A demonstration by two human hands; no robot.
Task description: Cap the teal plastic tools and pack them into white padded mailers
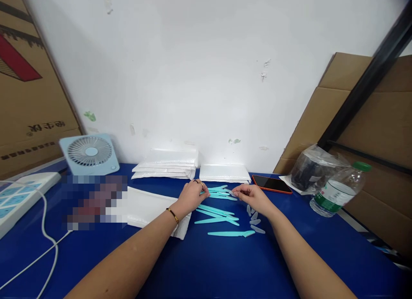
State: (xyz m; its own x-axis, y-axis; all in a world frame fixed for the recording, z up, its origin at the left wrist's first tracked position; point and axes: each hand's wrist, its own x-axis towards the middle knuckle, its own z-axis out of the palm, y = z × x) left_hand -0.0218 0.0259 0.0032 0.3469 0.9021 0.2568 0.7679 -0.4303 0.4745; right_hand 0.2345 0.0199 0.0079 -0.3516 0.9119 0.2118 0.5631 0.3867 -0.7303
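My left hand [192, 195] is closed in a pinch on the handle end of a turquoise eyebrow razor [215, 193], at the far pile of several. At the razor's other end, my right hand [255, 199] pinches a small clear blade cap [231, 192]; whether the cap is still on the blade I cannot tell. Nearer to me, more turquoise razors [214, 212] lie crossed over one another. A single razor [227, 234] lies apart in front of them. Several loose clear caps [254, 215] are scattered just below my right hand.
White padded mailers [165, 164] are stacked against the wall, with a shorter stack [224, 173] beside them. One mailer [146, 206] lies under my left forearm. A phone [272, 184], a bottle [339, 191] and a bagged cup [305, 172] stand right; a fan [90, 153] and power strip [27, 196] left.
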